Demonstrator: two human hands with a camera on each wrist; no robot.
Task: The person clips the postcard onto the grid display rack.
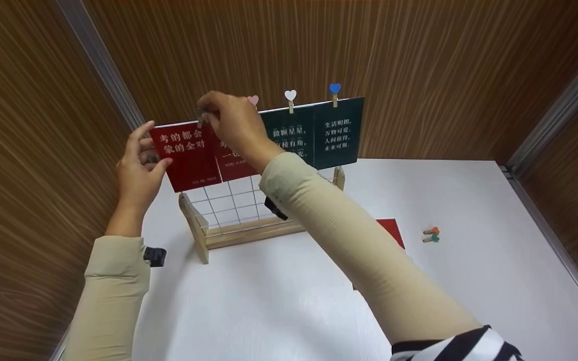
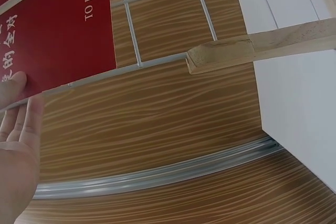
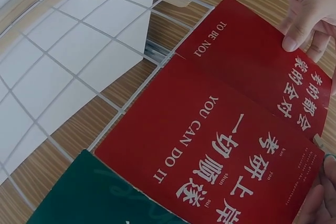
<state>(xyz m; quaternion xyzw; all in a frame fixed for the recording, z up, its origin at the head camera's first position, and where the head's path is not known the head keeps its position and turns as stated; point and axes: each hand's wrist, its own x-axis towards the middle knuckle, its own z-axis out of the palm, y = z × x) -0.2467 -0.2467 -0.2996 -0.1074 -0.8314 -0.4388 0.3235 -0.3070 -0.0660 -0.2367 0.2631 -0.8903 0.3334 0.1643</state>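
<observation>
A red card with white lettering [image 1: 188, 165] hangs at the left end of a wire grid rack [image 1: 234, 200]. My left hand [image 1: 138, 175] pinches its left edge, thumb in front and fingers behind, as the left wrist view also shows. At the card's top edge, my right hand [image 1: 236, 123] pinches a small wooden clothespin [image 1: 200, 122], mostly covered by the fingers. Beside it is a second red card [image 3: 210, 145], partly behind my right hand in the head view. Further right are two dark green cards [image 1: 294, 125] [image 1: 339, 145].
Pink [image 1: 253, 100], white [image 1: 290, 95] and blue [image 1: 335, 88] heart clothespins stand along the rack's top. On the white table [image 1: 249, 311], another red card [image 1: 392, 231] lies partly under my right forearm, near orange [image 1: 432, 230] and green [image 1: 432, 238] clothespins. Wood-grain walls [image 1: 419, 75] enclose the table.
</observation>
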